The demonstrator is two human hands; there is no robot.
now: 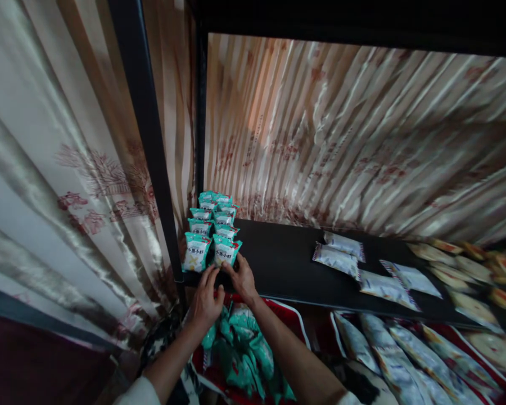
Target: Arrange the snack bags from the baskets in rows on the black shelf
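Observation:
Two columns of upright teal snack packets stand at the left end of a black shelf [274,256]. At the front right of them is a teal snack packet [226,250]. My right hand [241,278] holds this packet at its lower right, thumb on the front and fingers along the side. My left hand [207,298] is at the shelf edge, fingers stretched toward the packet's lower left corner and thumb apart. Whether its fingertips touch the packet I cannot tell. Beside it, the front left snack packet [196,252] stands upright.
Below the shelf is a red basket [297,323] of loose teal packets. White packets [337,259] lie on the shelf to the right, with round packaged items [468,270] farther along. Another basket [405,354] holds pale packets. A black post [145,112] rises at left, before curtains [320,140].

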